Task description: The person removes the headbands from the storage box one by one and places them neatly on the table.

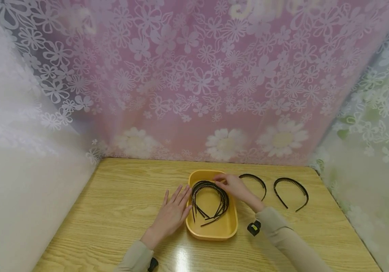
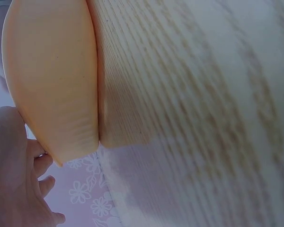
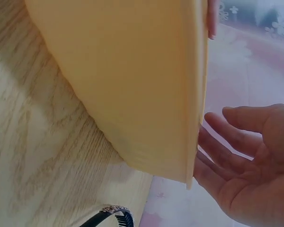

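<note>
A yellow plastic basin (image 1: 212,237) holds several black toothed headbands (image 1: 226,204), piled with their curves toward the far end. My left hand (image 1: 170,212) lies along the basin's left side, its fingers straight and spread, fingertips at the rim. Over the far right rim reaches my right hand (image 1: 236,187), its fingertips beside the top of the headband pile. From the right wrist view, the thumb and forefinger of the right hand (image 3: 248,156) stand slightly apart with nothing visible between them, while the other fingertips go behind the rim.
Two more black headbands lie on the wooden table (image 1: 123,204) to the right: a nearer one (image 1: 260,183), partly covered by my right forearm, and a farther one (image 1: 299,185). A flowered pink curtain (image 1: 194,94) rises behind the table, with pale curtains on both sides.
</note>
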A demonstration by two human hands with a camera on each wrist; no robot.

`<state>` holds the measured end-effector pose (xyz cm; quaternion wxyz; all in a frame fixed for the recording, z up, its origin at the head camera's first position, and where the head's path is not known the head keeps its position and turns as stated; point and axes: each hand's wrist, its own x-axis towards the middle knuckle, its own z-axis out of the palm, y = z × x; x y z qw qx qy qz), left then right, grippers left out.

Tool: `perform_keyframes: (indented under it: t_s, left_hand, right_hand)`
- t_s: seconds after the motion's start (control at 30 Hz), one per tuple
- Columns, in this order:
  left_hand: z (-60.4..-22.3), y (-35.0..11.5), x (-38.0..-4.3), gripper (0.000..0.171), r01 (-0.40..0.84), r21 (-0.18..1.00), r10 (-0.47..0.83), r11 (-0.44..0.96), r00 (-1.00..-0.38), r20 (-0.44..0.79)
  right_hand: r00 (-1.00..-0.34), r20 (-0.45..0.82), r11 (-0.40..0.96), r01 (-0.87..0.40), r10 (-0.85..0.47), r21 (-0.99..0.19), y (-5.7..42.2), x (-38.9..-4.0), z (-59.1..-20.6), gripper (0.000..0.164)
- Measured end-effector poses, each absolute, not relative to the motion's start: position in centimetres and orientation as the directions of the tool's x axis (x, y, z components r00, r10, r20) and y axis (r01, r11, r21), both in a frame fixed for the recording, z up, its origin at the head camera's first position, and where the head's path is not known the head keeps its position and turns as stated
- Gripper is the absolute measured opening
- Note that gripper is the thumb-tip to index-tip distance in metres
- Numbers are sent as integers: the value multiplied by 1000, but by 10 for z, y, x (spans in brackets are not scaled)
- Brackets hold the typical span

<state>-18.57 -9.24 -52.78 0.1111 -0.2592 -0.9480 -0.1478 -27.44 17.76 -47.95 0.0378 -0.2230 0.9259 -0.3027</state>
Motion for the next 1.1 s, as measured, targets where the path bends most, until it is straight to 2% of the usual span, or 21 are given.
perform_keyframes:
  t_s: [0.2,0.73,0.97,1.1]
  left_hand:
    - [-528,-93,-185,58,522,225,458,823,-843,282]
    - [-528,-92,-185,57,520,235,450,821,-843,294]
    - [-528,-92,-185,57,519,224,449,824,-842,300]
    - [-528,-92,-185,57,521,227,452,823,-842,294]
  right_hand:
    - [-890,59,754,-417,-453,-508,174,-275,-482,22]
    - [-873,43,766,-449,-486,-459,169,-268,-481,16]
    - [-875,-31,804,-429,-483,-413,163,-263,-482,21]
    - [-874,-33,803,-431,-485,-412,163,-262,-486,23]
